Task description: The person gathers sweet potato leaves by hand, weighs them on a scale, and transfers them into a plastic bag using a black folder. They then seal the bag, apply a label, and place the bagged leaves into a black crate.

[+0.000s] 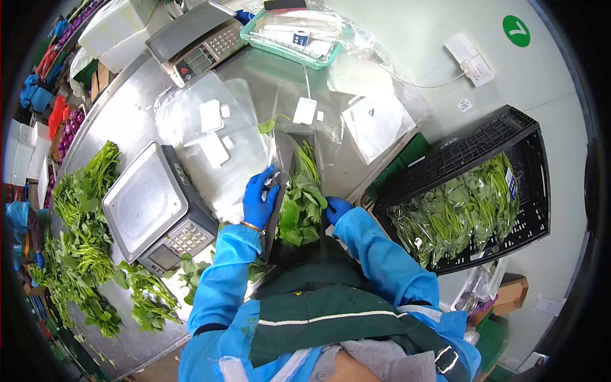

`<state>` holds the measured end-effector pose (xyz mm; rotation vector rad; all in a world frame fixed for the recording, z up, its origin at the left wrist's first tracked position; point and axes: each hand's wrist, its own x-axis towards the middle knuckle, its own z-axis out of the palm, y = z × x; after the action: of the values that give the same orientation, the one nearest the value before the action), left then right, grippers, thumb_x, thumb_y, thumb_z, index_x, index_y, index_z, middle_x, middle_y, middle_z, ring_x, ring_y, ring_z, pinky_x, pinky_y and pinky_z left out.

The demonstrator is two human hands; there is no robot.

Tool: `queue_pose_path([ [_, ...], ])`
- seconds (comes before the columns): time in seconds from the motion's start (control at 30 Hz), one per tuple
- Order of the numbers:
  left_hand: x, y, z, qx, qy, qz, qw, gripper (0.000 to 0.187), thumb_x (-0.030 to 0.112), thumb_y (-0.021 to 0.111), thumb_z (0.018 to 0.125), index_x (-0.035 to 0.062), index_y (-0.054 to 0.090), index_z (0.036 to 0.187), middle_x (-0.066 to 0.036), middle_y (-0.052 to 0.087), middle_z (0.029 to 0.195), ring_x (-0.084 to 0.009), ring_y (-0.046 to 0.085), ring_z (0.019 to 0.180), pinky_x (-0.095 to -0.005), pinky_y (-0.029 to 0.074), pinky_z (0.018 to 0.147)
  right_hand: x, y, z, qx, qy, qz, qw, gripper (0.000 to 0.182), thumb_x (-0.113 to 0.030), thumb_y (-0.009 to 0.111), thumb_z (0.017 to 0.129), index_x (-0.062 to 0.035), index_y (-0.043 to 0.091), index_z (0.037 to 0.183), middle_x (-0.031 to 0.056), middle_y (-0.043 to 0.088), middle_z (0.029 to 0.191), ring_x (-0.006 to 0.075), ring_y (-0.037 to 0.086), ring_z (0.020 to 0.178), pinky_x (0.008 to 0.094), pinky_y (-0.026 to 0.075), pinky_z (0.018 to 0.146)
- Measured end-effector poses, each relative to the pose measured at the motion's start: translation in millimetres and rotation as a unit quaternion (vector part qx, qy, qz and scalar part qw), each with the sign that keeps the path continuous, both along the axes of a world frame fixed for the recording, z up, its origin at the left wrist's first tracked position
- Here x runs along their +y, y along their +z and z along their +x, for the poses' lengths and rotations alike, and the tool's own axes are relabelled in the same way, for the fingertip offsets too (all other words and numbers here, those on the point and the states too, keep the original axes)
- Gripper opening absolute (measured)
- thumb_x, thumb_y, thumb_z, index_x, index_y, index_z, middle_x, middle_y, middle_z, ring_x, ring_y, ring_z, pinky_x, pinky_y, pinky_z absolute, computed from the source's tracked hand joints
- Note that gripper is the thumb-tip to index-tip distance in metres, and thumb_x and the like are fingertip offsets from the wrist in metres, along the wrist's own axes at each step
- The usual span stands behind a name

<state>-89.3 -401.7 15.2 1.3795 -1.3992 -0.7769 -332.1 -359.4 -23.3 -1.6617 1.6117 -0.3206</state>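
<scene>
A bunch of leafy greens [298, 207] lies in a clear plastic bag [275, 230] in front of me, stems pointing away and leaves toward my apron. My left hand [259, 201], in a blue glove, pinches the bag's left edge. On the other side, my right hand [338, 209], also gloved, has its fingers curled at the bag's right edge beside the leaves; its fingertips are partly hidden. One loose leaf [266, 126] rests above the bag on a thin stem.
To the left stand a scale [147, 200] and heaps of loose greens [83, 242]. Flat plastic bags [238, 108] with white cards, a second scale [207, 54] and a green basket [318, 60] lie farther back. A black crate [538, 184] of bagged greens stands right. Another person [22, 223] is far left.
</scene>
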Motion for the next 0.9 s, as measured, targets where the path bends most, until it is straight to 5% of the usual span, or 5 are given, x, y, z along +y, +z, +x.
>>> queue_pose_path([
  [0.23, 35, 5, -3, -0.085, 0.001, -0.049, 0.995, 0.01, 0.005, 0.066, 0.071, 0.006, 0.061, 0.08, -0.011, 0.053, 0.069, -0.0278, 0.052, 0.066, -0.0354, 0.041, 0.06, 26, 14, -7, 0.07, 0.034, 0.072, 0.994, 0.023, -0.017, 0.051, 0.083, -0.0082, 0.058, 0.103, 0.0178, 0.06, 0.091, 0.0323, 0.058, 0.088, 0.0354, 0.045, 0.078],
  [0.43, 84, 16, 16, 0.046, 0.012, 0.068, 0.997, 0.022, -0.001, 0.057, 0.079, 0.0018, 0.059, 0.101, -0.008, 0.06, 0.092, -0.0161, 0.057, 0.083, -0.0262, 0.044, 0.076, 141, 48, -59, -0.203, -0.174, 0.088, 0.96, 0.029, -0.031, 0.06, 0.08, -0.0096, 0.059, 0.1, 0.0099, 0.062, 0.085, 0.0186, 0.06, 0.083, 0.0312, 0.046, 0.075],
  [0.63, 56, 48, 14, 0.049, -0.017, 0.016, 0.999, 0.026, 0.001, 0.048, 0.086, -0.002, 0.054, 0.11, -0.012, 0.057, 0.11, -0.0202, 0.053, 0.1, -0.0306, 0.039, 0.089, 245, 17, -107, 0.013, 0.006, 0.129, 0.992, 0.027, -0.023, 0.055, 0.082, -0.0067, 0.059, 0.103, 0.013, 0.063, 0.089, 0.0207, 0.061, 0.084, 0.0318, 0.047, 0.074],
  [0.77, 44, 87, -14, 0.101, -0.098, 0.016, 0.99, 0.022, 0.001, 0.045, 0.087, -0.0027, 0.053, 0.108, -0.014, 0.056, 0.112, -0.0201, 0.053, 0.102, -0.0319, 0.038, 0.092, 264, 6, -80, -0.093, -0.282, 0.168, 0.94, 0.032, -0.027, 0.059, 0.077, -0.0074, 0.059, 0.102, 0.0147, 0.062, 0.088, 0.0273, 0.06, 0.081, 0.0345, 0.047, 0.073],
  [0.9, 50, 106, -59, 0.128, -0.258, 0.0, 0.958, 0.02, -0.002, 0.048, 0.084, 0.0003, 0.056, 0.103, -0.013, 0.057, 0.109, -0.021, 0.053, 0.101, -0.0318, 0.04, 0.09, 258, 29, -68, 0.011, -0.198, 0.146, 0.969, 0.031, -0.026, 0.06, 0.074, -0.0096, 0.061, 0.101, 0.0132, 0.062, 0.087, 0.0258, 0.061, 0.082, 0.0333, 0.047, 0.074],
])
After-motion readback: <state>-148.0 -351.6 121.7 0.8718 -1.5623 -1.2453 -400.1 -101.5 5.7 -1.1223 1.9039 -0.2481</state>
